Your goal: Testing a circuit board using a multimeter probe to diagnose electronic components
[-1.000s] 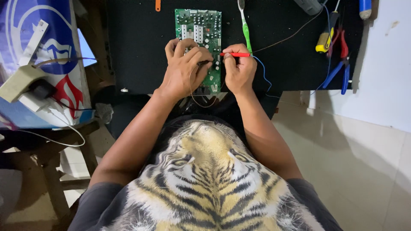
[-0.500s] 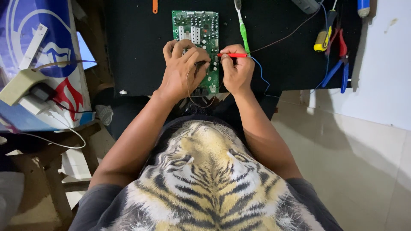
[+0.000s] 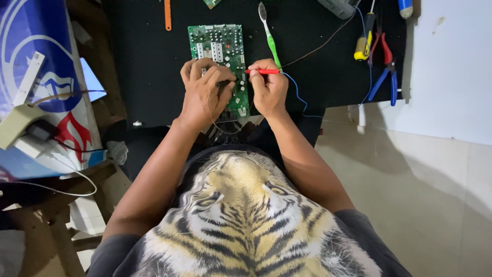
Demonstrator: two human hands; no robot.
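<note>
Squarely on the black worktop [image 3: 133, 61] lay a green circuit board [image 3: 218, 43], long axis running near to far, near end hidden under both hands. Covered the board's near left part with the left hand [image 3: 202, 92], fingers [image 3: 197, 66] curled together over the surface and apparently pinching something dark against the components; what exactly, could not tell. Rested the right hand [image 3: 269, 90] at the board's right edge, fingers pressed together around a slim red probe [image 3: 262, 72]. Lay level, that probe, pointing left, tip reaching over the board's right margin toward the left hand's fingertips, just beside them. Trailed from the right hand's far side a thin blue wire [image 3: 297, 92], curving near and right over the worktop's edge. Hung a thin loop of wire below the left palm, past the board's near end.

Beside the board, to the right and touching the right hand's far knuckles, lay a green toothbrush [image 3: 270, 38], head pointing far. Farther left, near the far edge, an orange strip [image 3: 167, 14]. Well apart to the right, a yellow-handled screwdriver [image 3: 363, 47] and pliers with red and blue grips [image 3: 385, 72].
</note>
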